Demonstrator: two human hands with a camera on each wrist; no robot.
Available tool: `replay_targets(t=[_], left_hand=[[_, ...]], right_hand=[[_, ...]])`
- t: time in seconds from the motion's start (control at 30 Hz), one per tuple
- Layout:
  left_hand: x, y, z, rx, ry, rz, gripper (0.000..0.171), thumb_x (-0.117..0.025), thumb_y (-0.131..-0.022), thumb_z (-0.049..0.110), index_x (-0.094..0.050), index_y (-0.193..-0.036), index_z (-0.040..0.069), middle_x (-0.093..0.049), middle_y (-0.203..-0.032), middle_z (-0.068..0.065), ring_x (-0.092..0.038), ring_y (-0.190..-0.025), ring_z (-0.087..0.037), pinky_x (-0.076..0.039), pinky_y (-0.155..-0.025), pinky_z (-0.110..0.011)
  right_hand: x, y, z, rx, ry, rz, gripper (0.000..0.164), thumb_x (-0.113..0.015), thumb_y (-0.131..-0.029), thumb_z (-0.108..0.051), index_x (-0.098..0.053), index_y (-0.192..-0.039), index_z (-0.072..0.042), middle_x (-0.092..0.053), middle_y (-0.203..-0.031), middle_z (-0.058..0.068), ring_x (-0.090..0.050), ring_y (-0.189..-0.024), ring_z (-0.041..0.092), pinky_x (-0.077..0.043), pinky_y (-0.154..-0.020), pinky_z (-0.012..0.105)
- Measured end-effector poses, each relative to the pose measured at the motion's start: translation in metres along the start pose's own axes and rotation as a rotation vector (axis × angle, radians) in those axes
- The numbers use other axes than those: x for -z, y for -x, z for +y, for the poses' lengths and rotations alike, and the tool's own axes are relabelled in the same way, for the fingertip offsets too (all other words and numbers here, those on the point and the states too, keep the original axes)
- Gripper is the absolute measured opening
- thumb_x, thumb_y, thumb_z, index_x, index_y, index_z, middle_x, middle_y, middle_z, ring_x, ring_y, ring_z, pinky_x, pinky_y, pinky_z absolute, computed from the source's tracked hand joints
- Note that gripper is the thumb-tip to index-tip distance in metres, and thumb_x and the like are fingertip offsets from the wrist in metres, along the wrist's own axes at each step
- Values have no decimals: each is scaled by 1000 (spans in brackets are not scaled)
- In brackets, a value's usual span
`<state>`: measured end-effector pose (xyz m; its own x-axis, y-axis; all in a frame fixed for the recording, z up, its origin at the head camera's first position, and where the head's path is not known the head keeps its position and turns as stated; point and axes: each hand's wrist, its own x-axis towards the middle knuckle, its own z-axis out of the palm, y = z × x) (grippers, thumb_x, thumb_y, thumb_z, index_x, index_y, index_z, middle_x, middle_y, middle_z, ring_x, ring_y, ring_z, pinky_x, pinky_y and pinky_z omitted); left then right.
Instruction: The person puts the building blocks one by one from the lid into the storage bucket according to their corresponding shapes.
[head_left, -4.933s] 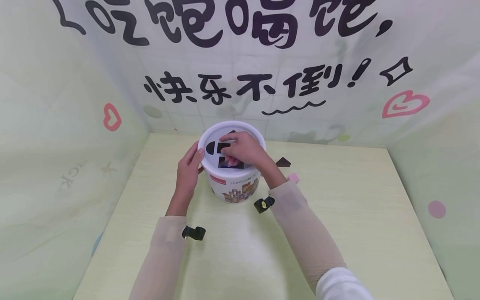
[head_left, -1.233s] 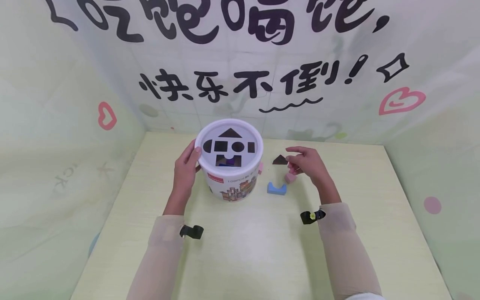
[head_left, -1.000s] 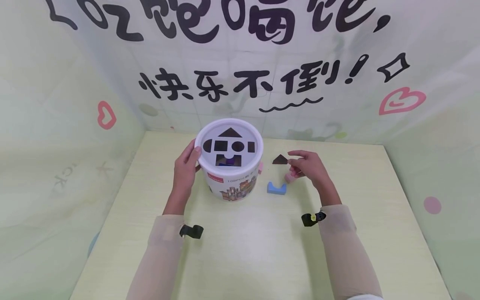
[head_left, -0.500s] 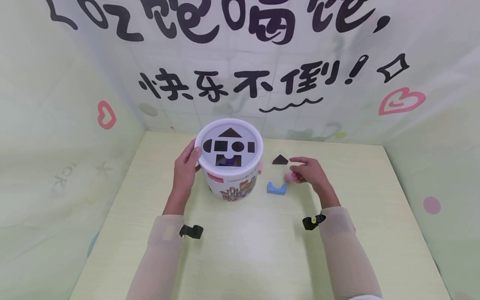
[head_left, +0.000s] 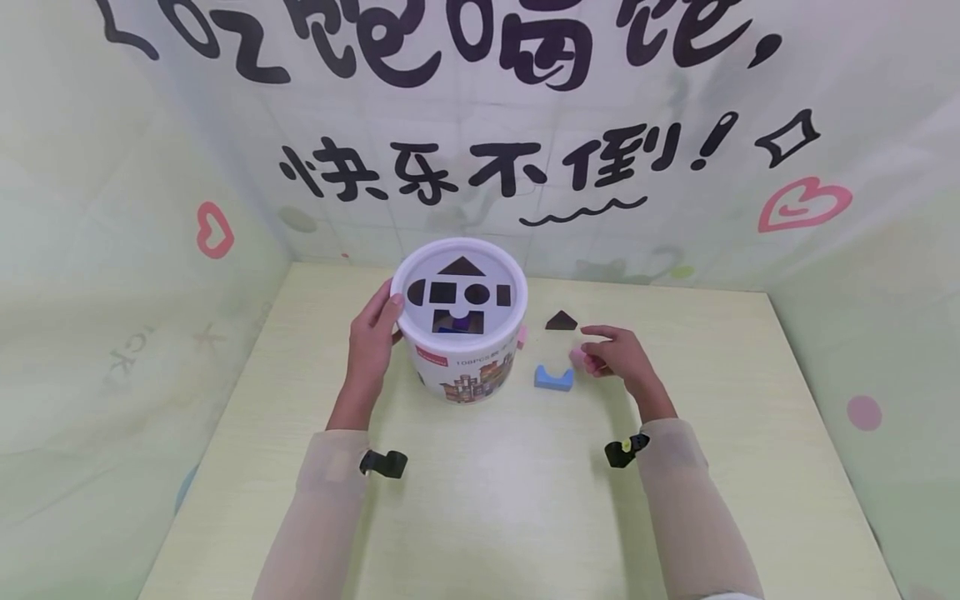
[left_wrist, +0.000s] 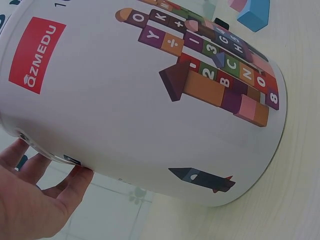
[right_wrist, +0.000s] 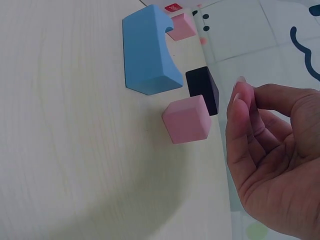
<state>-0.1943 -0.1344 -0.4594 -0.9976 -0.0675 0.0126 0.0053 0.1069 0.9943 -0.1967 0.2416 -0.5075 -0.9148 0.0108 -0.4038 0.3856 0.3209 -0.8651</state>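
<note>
A white tub (head_left: pixel 431 379) with a shape-sorter lid (head_left: pixel 420 325) stands upright on the table. My left hand (head_left: pixel 371 337) grips its left side, thumb on the lid rim; the left wrist view shows the fingers under the rim. My right hand (head_left: pixel 621 354) hovers right of the tub, fingers loosely curled with nothing between them. It overlaps a pink block (head_left: pixel 576 358) in the head view, while the right wrist view shows the fingertips apart from that pink block (right_wrist: pixel 187 120). Nearby lie a blue arch block (head_left: pixel 553 381) and a dark triangular block (head_left: pixel 561 322).
Another pink block (head_left: pixel 522 337) sits against the tub's right side, partly hidden by it. Printed fabric walls (head_left: pixel 480 217) enclose the table (head_left: pixel 480 517) at the back and both sides. Small black cameras (head_left: pixel 386 463) are strapped at both wrists.
My right hand, over the lid's openings several seconds ago, has moved right to the loose blocks, then drifted slightly nearer the front. The left hand has stayed on the tub.
</note>
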Motion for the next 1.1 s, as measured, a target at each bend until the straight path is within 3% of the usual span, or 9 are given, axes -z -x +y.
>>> replay_targets(t=[1.1], left_hand=[[0,-1,-3,-15,7,-4,52,-52,-96,54,-47,-144,36,-51,-144,4,-52,-128,-20,-48,-101,-47]], right_hand=[[-9,-11,31,-61,9,-15,53,-58,-90,-3,-51,-142,-10,-61,-65,2,-57,-56,12,-52,-55,24]])
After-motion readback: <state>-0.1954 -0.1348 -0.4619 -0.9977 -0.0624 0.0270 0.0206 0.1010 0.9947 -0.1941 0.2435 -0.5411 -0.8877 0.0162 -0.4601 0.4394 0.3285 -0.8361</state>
